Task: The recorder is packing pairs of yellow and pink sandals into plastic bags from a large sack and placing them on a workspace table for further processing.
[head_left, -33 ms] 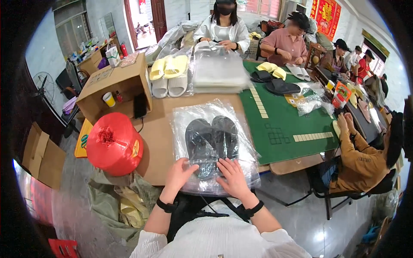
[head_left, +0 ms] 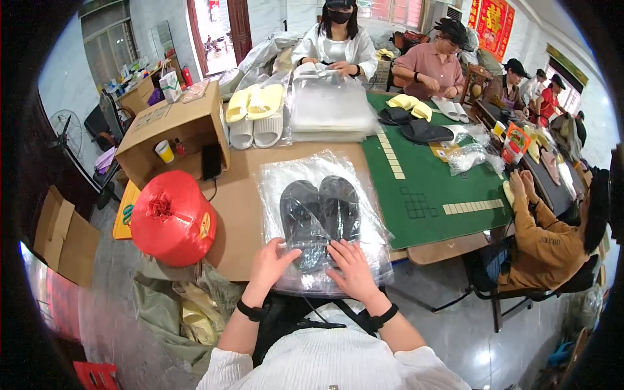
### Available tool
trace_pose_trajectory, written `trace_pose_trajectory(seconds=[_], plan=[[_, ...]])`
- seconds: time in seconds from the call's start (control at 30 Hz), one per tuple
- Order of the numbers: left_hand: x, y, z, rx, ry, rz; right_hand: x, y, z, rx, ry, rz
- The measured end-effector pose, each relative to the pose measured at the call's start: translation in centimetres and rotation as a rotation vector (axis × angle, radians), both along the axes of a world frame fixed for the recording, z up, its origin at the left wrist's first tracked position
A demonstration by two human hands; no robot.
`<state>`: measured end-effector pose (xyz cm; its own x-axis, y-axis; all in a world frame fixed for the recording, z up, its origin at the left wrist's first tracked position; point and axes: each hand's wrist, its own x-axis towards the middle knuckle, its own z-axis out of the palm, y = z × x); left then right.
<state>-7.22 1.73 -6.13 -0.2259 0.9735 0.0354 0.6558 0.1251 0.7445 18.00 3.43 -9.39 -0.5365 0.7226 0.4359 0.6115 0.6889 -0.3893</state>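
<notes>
Clear plastic bag (head_left: 312, 195) of grey slippers (head_left: 318, 211), left hand (head_left: 270, 260), right hand (head_left: 351, 266) flat

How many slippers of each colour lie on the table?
Dark grey, in the clear bag under the left hand and right hand: 2
Yellow: 4
White: 4
Black: 2
Total: 12

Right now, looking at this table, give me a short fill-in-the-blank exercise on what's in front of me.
1. Both hands, left hand and right hand, press on a clear plastic bag holding a pair of dark ____.
2. The big spool of twine is ____ in colour.
3. The table mat is ____.

Missing words: slippers; red; green
</notes>
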Motion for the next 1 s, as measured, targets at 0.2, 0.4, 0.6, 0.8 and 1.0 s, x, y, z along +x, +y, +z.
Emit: trace_pose_trajectory(seconds=[0.2, 0.4, 0.6, 0.8, 1.0], plan=[[0.1, 0.9, -0.4, -0.061, -0.242, 0.026, 0.0, 0.0, -0.1, 0.000, 0.033, -0.013], [0.2, 1.7, -1.0, -0.144, -0.604, -0.122, 0.0, 0.0, -0.1, -0.023, 0.088, -0.011], [2.7, 0.7, 0.1, -0.080, -1.091, -0.093, 1.4, 0.1, -0.4, -0.043, 0.222, -0.033], [2.6, -0.9, 2.2, -0.049, -1.231, -0.194, 2.4, -1.2, 2.5, 0.001, 0.279, -0.226], [2.4, -2.2, 2.5, -0.012, -1.129, -0.291, 1.4, -1.4, 3.5, -0.219, 0.901, -0.196]])
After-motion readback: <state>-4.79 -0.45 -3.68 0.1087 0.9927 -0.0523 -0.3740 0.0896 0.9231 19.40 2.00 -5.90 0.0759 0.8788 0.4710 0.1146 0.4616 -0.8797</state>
